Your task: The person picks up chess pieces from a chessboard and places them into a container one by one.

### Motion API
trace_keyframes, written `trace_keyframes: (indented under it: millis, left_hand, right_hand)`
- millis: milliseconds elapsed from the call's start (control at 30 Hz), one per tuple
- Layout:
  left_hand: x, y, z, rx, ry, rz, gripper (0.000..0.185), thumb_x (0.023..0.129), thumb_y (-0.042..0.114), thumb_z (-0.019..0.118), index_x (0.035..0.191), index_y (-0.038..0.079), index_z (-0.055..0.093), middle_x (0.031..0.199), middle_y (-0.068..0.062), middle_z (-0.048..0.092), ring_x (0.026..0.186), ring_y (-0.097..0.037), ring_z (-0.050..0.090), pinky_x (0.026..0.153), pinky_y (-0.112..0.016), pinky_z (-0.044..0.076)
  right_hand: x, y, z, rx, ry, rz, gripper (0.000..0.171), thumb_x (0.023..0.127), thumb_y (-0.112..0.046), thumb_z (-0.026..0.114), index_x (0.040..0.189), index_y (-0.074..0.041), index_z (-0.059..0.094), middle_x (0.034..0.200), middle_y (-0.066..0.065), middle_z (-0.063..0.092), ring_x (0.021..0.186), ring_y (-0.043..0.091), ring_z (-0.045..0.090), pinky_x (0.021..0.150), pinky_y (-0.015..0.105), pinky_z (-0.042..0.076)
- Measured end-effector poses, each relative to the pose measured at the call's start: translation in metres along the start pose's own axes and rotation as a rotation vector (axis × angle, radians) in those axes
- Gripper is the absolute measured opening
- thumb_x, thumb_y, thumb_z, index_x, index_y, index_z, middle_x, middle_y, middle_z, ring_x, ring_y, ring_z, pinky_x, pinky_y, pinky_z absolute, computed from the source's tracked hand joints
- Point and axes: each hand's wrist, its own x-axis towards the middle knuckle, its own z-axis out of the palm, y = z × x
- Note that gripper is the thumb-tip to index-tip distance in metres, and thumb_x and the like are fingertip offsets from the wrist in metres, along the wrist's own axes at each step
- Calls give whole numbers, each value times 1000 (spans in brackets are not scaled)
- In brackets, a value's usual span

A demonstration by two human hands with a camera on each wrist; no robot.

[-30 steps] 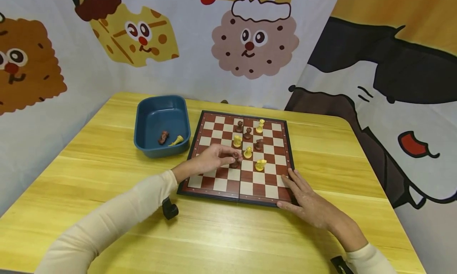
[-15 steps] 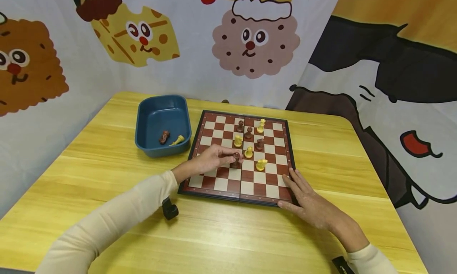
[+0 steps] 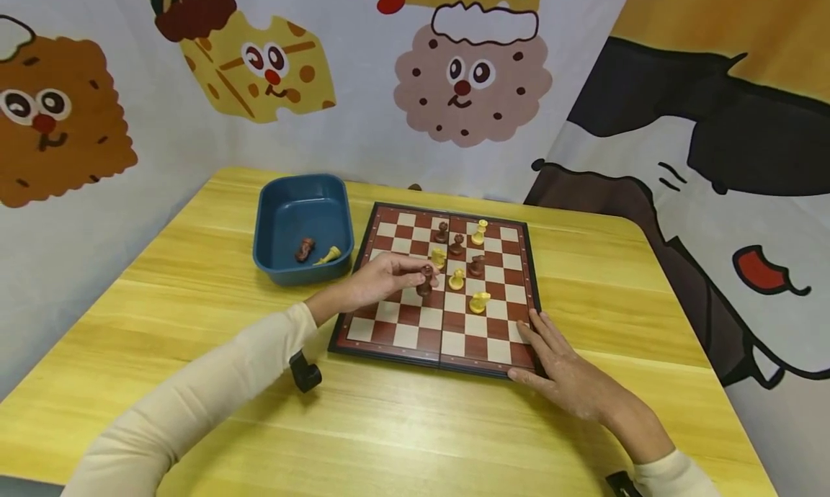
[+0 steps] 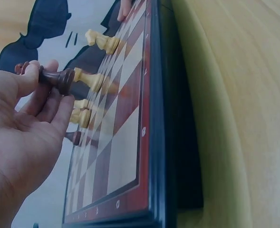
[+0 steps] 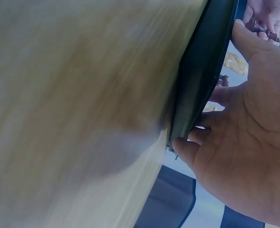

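My left hand (image 3: 372,281) pinches a dark brown chess piece (image 3: 425,281) between thumb and fingers. In the left wrist view the brown piece's base (image 4: 66,81) shows apart from the board's surface. Below it lies the red-and-white chessboard (image 3: 405,335). Just right of the pinched piece stands a yellow pawn (image 3: 457,279), and nearer me a yellow knight (image 3: 480,302). A brown knight (image 3: 476,265) stands beyond the pawn. My right hand (image 3: 570,374) rests on the board's near right corner, its fingers spread over the edge and thumb along the front side.
Behind the left fingers a yellow piece (image 3: 438,257) is partly hidden. Two brown pieces, one a pawn (image 3: 442,230), and a tall yellow piece (image 3: 480,232) stand farther back. Left of the board, a blue bin (image 3: 262,256) holds a brown piece (image 3: 305,249) and a yellow one (image 3: 329,256).
My left hand has raised the brown chess piece off the board and shifted it slightly away from me. The right hand stays at the corner. The head view has tilted a little.
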Motion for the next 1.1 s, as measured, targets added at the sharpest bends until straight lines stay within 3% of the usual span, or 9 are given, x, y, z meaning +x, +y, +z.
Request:
trace_keyframes:
  millis: [133, 300, 600, 867, 1100]
  left_hand:
    - [-2, 0, -5, 18, -20, 35, 33, 105, 0, 53, 136, -11, 58, 121, -19, 69, 106, -25, 66, 95, -50, 52]
    - [-5, 3, -17, 56, -14, 64, 33, 107, 3, 52, 136, -11, 58, 124, -21, 68, 113, -25, 65, 98, -45, 52]
    - [-19, 13, -43, 51, 119, 31, 33, 106, 3, 54, 137, -5, 61, 127, -19, 67, 115, -28, 65, 101, -47, 49]
    - [-28, 18, -59, 73, 146, 26, 35, 107, 4, 52, 140, -7, 57, 130, -25, 63, 114, -30, 64, 102, -57, 45]
    - [-40, 23, -68, 70, 282, -26, 31, 107, 8, 54, 134, -3, 63, 123, -19, 68, 112, -29, 63, 101, -50, 47]
  right_hand:
    - [0, -1, -2, 2, -13, 10, 89, 99, -64, 53, 163, -10, 23, 169, 16, 2, 152, 42, 2, 103, 71, 35]
    - [-1, -3, -5, -1, -25, 12, 90, 98, -65, 53, 162, -9, 25, 169, 16, 2, 152, 41, 2, 103, 71, 35]
    - [1, -2, -5, -9, -28, -5, 87, 99, -61, 54, 162, -8, 25, 168, 18, 4, 152, 43, 3, 102, 71, 35]
    - [-2, 0, -7, -23, -26, 14, 90, 99, -66, 51, 163, -9, 25, 169, 17, 2, 152, 42, 2, 105, 71, 32]
    - [-1, 0, -5, -11, -14, 10, 90, 98, -67, 52, 162, -10, 27, 169, 16, 4, 152, 42, 3, 103, 70, 35]
